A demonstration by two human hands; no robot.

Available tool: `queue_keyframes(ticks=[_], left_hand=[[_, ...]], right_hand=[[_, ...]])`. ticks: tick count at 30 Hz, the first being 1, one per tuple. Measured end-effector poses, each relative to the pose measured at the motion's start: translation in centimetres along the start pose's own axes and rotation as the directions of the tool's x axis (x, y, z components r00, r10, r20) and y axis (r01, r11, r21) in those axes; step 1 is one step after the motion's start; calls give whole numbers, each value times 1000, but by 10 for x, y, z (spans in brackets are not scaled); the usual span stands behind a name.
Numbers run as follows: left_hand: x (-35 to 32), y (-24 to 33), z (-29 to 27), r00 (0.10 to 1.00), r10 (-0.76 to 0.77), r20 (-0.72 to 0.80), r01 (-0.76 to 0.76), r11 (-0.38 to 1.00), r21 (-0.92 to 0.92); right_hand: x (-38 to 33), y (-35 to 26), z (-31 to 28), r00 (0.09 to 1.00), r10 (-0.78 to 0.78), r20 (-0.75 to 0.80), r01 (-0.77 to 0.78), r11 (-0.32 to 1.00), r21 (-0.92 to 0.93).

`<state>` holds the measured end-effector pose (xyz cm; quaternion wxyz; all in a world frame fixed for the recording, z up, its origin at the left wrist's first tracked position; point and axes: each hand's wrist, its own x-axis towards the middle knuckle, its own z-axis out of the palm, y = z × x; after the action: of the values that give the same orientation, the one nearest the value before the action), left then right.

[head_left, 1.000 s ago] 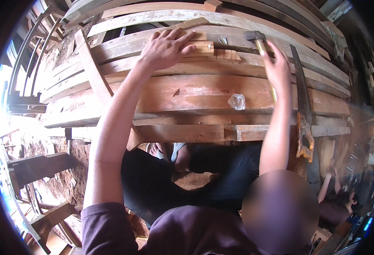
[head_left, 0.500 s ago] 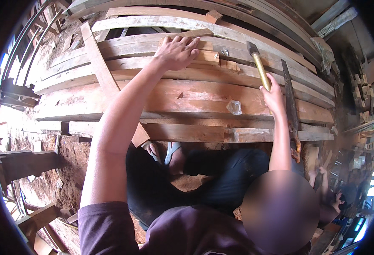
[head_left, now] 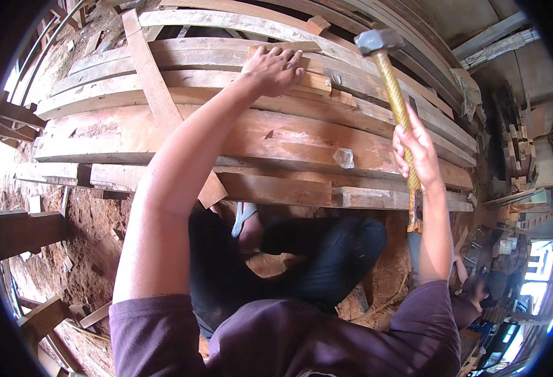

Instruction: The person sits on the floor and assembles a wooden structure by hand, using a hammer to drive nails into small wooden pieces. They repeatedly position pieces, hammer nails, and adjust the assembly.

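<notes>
1. hammer [head_left: 389,81] first: it's up over the right part of the timber stack, gray head toward the top of the view, yellow handle slanting down into the right hand [head_left: 418,151]. fingers are curled round the lower part of the handle, index looking a bit straighter than the rest.

2. left hand [head_left: 275,70] is laid palm down, fingers a little spread, not pinching anything that i can see. it's over the near-left part of a small wooden block [head_left: 313,81], which sits across the beams [head_left: 226,131]. what's under the palm is hidden, so can't tell how hard it presses.

3. a few nails [head_left: 336,80] lie just beside the block's right end, near a notched offcut [head_left: 343,97]. clear plastic bag [head_left: 344,158] is on the wide beam closer to the knees.

4. my take on doing this well: keep the left fingertips well clear of wherever the head lands, wrap the whole hand low on the handle, and let the head drop square. i'd also mind the saw [head_left: 413,217], since its handle shows right by the right wrist.

5. labels? no lettering i can make out on hammer, block or bag. too small or just plain, can't say which.
</notes>
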<state>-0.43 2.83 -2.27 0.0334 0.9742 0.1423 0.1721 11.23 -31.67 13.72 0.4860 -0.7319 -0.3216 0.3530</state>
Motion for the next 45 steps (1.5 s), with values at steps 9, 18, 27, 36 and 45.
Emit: queue_keyframes(ticks=[9,18,27,36,45], left_hand=[[2,5,-5,996,-47,77,47,999,8],[-1,3,-1,1000,-8,-1,8,999,45],[-2,3,2,999,-1,-35,4,998,64],[0,1,0,999,3,34,-5,997,74],[0,0,0,999,7,36,-10,998,66]], right_hand=[[3,-25,3,983,171,-72,-185,924,-334],[6,-13,9,985,174,-8,-151,834,-530],[-4,-30,22,983,-122,-138,79,957,-281],[-6,-23,17,993,43,-106,-82,915,-395],[-4,1,34,994,82,-73,-106,898,-428]])
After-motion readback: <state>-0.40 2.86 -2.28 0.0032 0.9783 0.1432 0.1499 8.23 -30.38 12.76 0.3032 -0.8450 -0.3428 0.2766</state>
